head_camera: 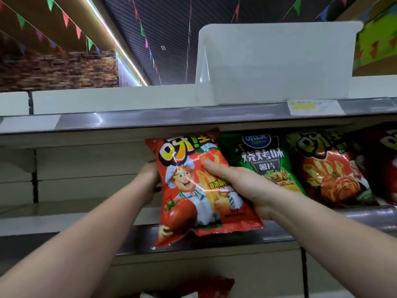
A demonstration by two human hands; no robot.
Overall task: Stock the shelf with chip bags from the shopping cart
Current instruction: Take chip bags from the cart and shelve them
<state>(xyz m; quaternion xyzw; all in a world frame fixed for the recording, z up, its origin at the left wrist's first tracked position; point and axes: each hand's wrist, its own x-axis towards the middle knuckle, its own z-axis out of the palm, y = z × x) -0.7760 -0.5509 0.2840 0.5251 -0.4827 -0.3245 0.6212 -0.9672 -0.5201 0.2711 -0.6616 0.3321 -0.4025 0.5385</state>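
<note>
While the glossy red foil chip bag printed with a cartoon chef and a tomato (199, 188) is held upright at the front of the grey metal shelf (64, 216), its lower seam hangs just over the shelf's front lip, so nothing is yet carried by the board. The bag is gripped from both sides: the right hand (242, 186) is curled round its 3 o'clock edge with the thumb pressed on the printed face, and the left hand (150, 179) is wrapped round its 9 o'clock edge, the fingers hidden behind the foil. At 3 o'clock, just beside the bag, a green barbecue-flavour chip bag (264, 162) is standing, with a darker red chip bag (330, 168) beyond it. If the bag were released early, a forward tip off the lip could be expected. Were it pushed in crookedly, the green neighbour could be knocked askew. Too firm a squeeze could crush the contents, and the slick foil could slip through a loose hold.
</note>
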